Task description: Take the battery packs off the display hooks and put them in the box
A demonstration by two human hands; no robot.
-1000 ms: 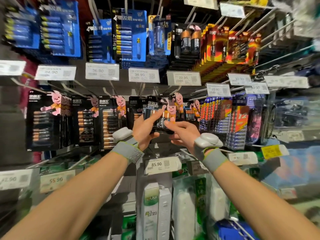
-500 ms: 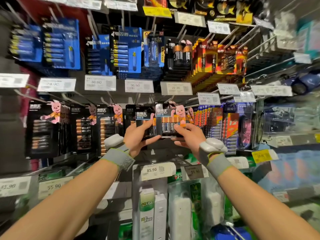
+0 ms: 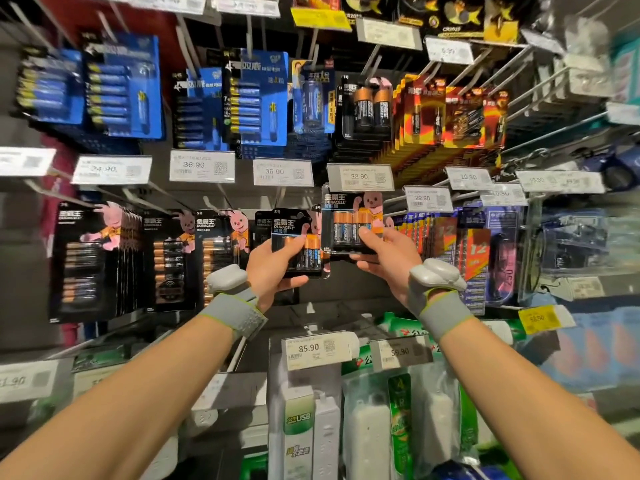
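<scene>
Two black battery packs are held up in front of the middle row of a shop display, one in each hand. Left pack (image 3: 300, 251): gripped by the left hand (image 3: 272, 268), fingers curled round its left edge and thumb hooked under its lower edge; orange-topped cells are visible through the blister. Right pack (image 3: 351, 220): pinched by the right hand (image 3: 386, 263), thumb pressed on the front over the cells and fingers curled beneath and behind; it is held slightly higher than the left pack, its top edge touching the 22.90 price tag (image 3: 360, 177). Whether either pack is on a hook cannot be told. The two packs are just beside each other, edges nearly touching. Grey wrist bands with white devices (image 3: 435, 273) are worn on both wrists. Further black packs (image 3: 86, 261) are hung on the display hooks (image 3: 59, 195) to the left, blue packs (image 3: 124, 88) on the row above, red and orange packs (image 3: 453, 116) at upper right. White boxed power strips (image 3: 304, 427) are stocked below an 85.90 price tag (image 3: 317, 348).
</scene>
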